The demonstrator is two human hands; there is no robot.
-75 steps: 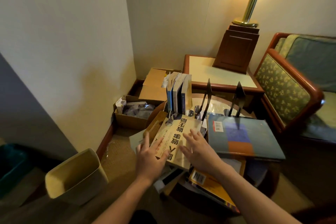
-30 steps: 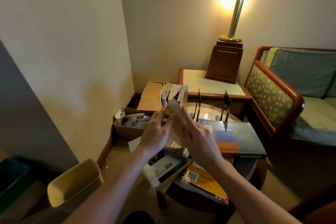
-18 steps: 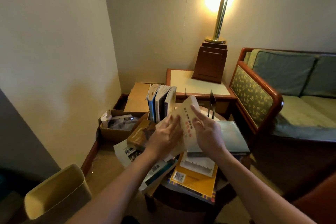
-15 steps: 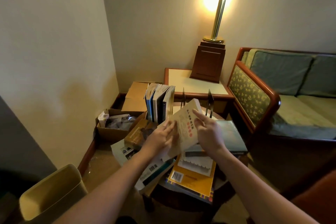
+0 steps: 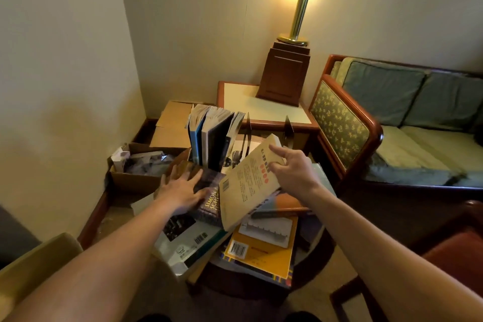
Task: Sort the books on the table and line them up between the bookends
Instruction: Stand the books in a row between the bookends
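My right hand (image 5: 292,171) holds a cream paperback (image 5: 247,185) with red marks on its cover, tilted above the pile on the small round table (image 5: 317,260). My left hand (image 5: 180,191) lies flat, fingers spread, on a dark book (image 5: 210,200) with "SIMON" on its spine. Several books (image 5: 211,136) stand upright at the table's far left. To their right stand two black bookends (image 5: 247,124) (image 5: 287,128) with a gap between them. A yellow book (image 5: 261,256), a white one (image 5: 188,240) and a large blue-and-orange book (image 5: 288,202) lie flat in the pile.
Two cardboard boxes (image 5: 141,174) (image 5: 172,125) sit on the floor to the left by the wall. Behind the round table is a side table (image 5: 243,102) with a brass lamp (image 5: 292,34). A sofa (image 5: 392,125) fills the right. A yellow bin (image 5: 34,264) stands near left.
My left hand has let go of the cream paperback and dropped left onto the dark book. My right hand alone now holds the paperback, tilted further over.
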